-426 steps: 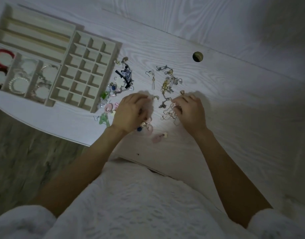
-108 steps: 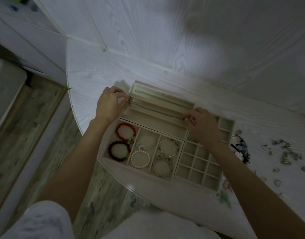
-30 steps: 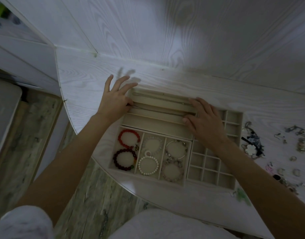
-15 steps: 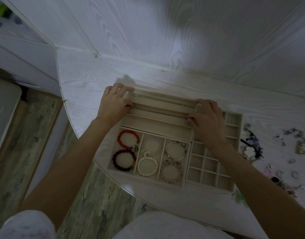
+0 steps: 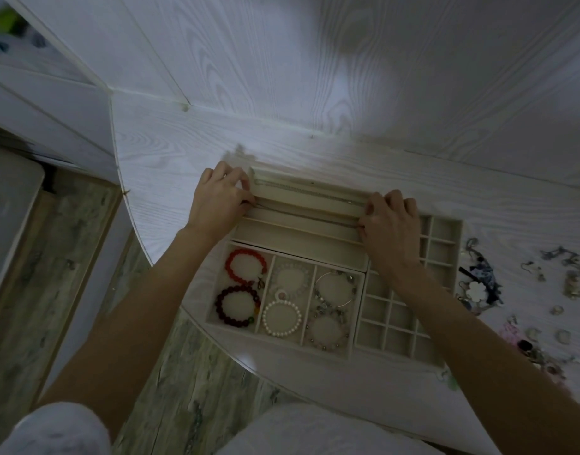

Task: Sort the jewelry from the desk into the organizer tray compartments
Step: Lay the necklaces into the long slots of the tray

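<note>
The white bench (image 5: 183, 165) ran along a white wall, with grey floor below. Both arms reached out over the organizer tray (image 5: 357, 351). The left hand (image 5: 216, 198) and the right hand (image 5: 392, 224) had curled fingers that pinched the two ends of a thin chain (image 5: 308, 215), stretched along a long slot between them. Bracelets (image 5: 282, 318) lay in slots nearer the person than the fingers. Loose jewelry (image 5: 478, 287) lay on the bench, right of the right fingers.

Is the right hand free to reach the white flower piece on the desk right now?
Probably not yet: the right hand is pinching a necklace chain; otherwise the white flower piece lies uncovered.
</note>
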A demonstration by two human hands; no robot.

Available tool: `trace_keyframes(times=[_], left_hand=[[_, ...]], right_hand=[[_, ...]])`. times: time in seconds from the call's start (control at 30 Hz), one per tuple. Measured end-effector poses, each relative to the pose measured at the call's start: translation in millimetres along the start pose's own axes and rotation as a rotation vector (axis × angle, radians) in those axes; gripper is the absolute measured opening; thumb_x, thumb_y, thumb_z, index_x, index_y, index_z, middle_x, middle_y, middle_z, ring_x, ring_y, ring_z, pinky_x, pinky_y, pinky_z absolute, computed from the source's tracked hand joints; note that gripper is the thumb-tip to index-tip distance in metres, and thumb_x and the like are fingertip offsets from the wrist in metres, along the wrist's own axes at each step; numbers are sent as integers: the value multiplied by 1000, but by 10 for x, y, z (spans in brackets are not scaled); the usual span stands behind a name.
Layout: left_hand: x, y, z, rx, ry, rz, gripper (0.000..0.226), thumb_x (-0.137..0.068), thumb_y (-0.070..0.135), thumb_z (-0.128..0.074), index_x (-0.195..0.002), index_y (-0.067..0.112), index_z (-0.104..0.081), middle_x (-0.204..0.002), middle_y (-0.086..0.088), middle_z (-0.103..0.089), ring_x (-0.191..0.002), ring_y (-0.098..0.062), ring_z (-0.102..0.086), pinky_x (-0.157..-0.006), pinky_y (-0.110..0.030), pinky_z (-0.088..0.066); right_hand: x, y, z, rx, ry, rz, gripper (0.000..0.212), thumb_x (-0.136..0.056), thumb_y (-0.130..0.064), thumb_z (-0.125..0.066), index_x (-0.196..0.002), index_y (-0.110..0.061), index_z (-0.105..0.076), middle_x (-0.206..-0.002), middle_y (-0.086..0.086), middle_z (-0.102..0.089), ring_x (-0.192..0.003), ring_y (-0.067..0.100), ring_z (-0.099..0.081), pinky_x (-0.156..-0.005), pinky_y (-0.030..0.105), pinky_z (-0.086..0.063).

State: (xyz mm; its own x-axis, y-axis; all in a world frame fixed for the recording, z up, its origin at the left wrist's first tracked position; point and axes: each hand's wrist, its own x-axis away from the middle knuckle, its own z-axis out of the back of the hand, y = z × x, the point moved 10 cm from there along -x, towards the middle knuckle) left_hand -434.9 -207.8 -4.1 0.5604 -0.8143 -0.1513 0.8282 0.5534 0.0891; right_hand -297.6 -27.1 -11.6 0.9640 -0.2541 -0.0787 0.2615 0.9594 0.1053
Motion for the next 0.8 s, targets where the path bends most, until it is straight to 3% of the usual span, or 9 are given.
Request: trace_keyframes(times=[0.1, 0.2, 0.33, 0.43, 0.6, 0.7, 0.8], left_hand=[[32, -26, 48, 44, -21, 54, 11, -67, 10, -82, -70, 19, -76, -87, -3, -66, -82, -30, -52, -66, -33, -33], [128, 5, 290, 106, 30, 120, 10, -74, 7, -78, -76, 16, -75, -92, -4, -67, -82, -30, -54, -66, -36, -43], [369, 528, 833, 191, 301, 101, 8, -87, 7, -63, -87, 9, -71, -91, -4, -69, -83, -24, -56, -72, -33, -47], [508, 1212, 987, 245, 464, 141, 12, -86, 11, -60, -80, 8, -70, -82, -3, -69, -76, -26, -60, -68, -31, -46], [240, 2647, 505, 457, 216, 24, 12, -82, 19, -60, -86, 14, -71, -83, -1, -68, -82, -23, -59, -71, -32, -50], [38, 3373, 44, 479, -32, -54, 19, -79, 23, -58, -91, 16, -70, -87, 0, -69, -83, -22, -61, -70, -32, -53], [-220, 3993, -297, 482, -150, -124, 25, -81, 24, -50, -94, 14, -69, -89, -2, -68, -85, -24, -60, -75, -34, -53]], right_hand=[[38, -3, 153, -98, 46, 56, 11, -62, -11, -83, -64, -11, -73, -77, 6, -62, -78, 29, -52, -71, 34, -33], [201, 94, 529, -312, 178, 112, 8, -76, -17, -76, -77, -9, -73, -84, 9, -62, -84, 28, -50, -70, 37, -44], [734, 482, 1038, -422, 403, 145, 12, -90, -13, -64, -87, -4, -71, -89, 13, -65, -85, 30, -52, -75, 37, -42], [1258, 894, 985, -325, 369, 107, 20, -95, -15, -55, -95, -3, -71, -93, 15, -66, -89, 34, -54, -76, 41, -42], [2024, 1823, 408, -233, 109, -127, 24, -89, -17, -49, -96, -6, -69, -105, 17, -62, -103, 36, -49, -82, 45, -38], [2255, 2248, 135, -234, 31, -222, 31, -85, -22, -43, -91, -8, -71, -101, 15, -64, -100, 34, -51, -77, 42, -41], [2325, 2710, -52, -286, -30, -312, 26, -83, -18, -50, -94, -5, -70, -101, 17, -64, -97, 39, -56, -78, 43, -46]])
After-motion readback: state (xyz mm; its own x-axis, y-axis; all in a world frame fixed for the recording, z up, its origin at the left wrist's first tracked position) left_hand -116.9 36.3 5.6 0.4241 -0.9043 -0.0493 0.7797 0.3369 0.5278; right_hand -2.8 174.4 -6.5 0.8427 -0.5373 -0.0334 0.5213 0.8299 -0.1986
